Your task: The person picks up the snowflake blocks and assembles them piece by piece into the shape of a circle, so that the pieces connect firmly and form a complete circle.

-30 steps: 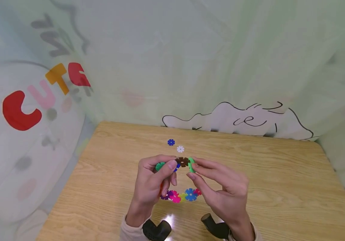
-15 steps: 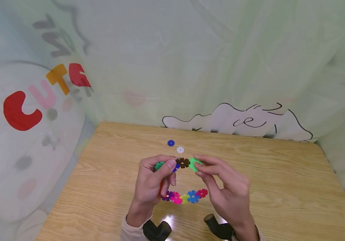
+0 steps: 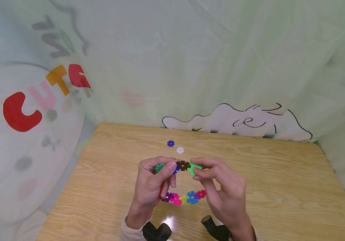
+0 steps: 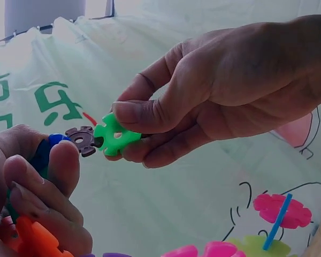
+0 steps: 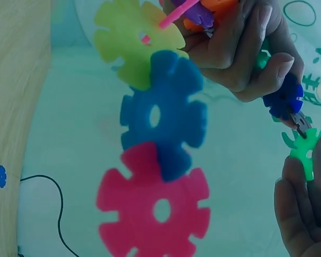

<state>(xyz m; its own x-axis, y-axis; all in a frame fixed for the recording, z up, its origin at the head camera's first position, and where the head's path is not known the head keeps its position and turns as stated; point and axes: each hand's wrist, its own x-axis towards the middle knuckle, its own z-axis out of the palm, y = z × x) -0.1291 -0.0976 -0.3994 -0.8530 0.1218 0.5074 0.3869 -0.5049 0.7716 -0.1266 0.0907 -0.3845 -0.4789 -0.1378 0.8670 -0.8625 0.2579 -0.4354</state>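
My left hand [image 3: 149, 182] pinches a chain of notched plastic snowflake discs near its blue disc [image 5: 284, 97]. A brown disc [image 3: 183, 165] sticks out from the blue one toward the right. At that end is a bright green disc [image 4: 115, 135], pinched between thumb and fingers of my right hand [image 3: 225, 187], its edge meeting the brown disc. The rest of the chain curves below the left hand: orange [image 4: 38, 238], purple [image 3: 167, 197], pink [image 3: 176, 199], yellow [image 5: 140, 40], light blue [image 5: 163, 115] and a rose-red disc [image 5: 159, 209] at its free end. The left palm hides part of the chain.
A loose dark blue disc [image 3: 170, 143] and a white disc [image 3: 180, 150] lie on the wooden table [image 3: 115, 154] beyond the hands. A printed curtain [image 3: 172, 67] hangs behind the table's back edge. Black wrist mounts [image 3: 157, 231] sit at both wrists.
The green disc has turned from nearly edge-on to showing its face beside the brown disc. My right hand shifted slightly right, then back left. The left hand stays nearly still, holding the chain.
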